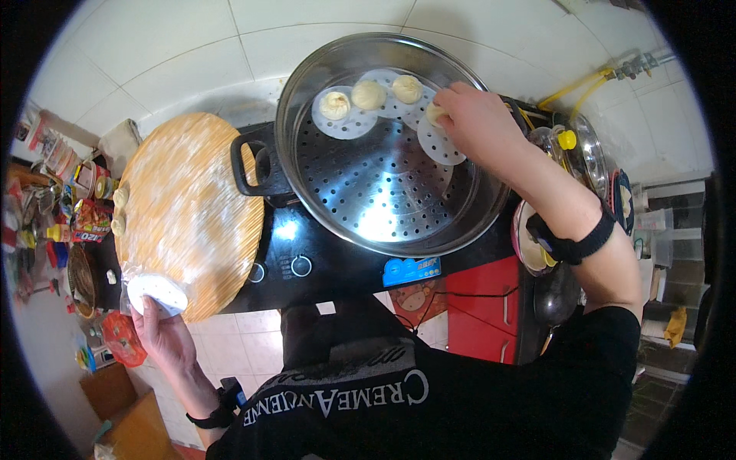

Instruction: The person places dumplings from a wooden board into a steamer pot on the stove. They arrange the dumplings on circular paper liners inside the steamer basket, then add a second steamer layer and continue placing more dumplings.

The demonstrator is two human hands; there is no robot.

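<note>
My left hand grips a stack of round white perforated steamer papers, partly in a clear plastic bag, over the near edge of a floured round wooden board. At the right inner side of a large steel steamer pot, my right hand has its fingers on a small pleated dough bun, partly hidden by them. This bun is over a steamer paper. Three more buns sit along the back of the perforated steamer plate on papers, the leftmost being a pleated bun.
Small dough pieces lie at the board's left edge. The pot's black side handle overlaps the board. Below them is a black cooktop. A bowl and an oil bottle with a yellow cap stand by my right arm.
</note>
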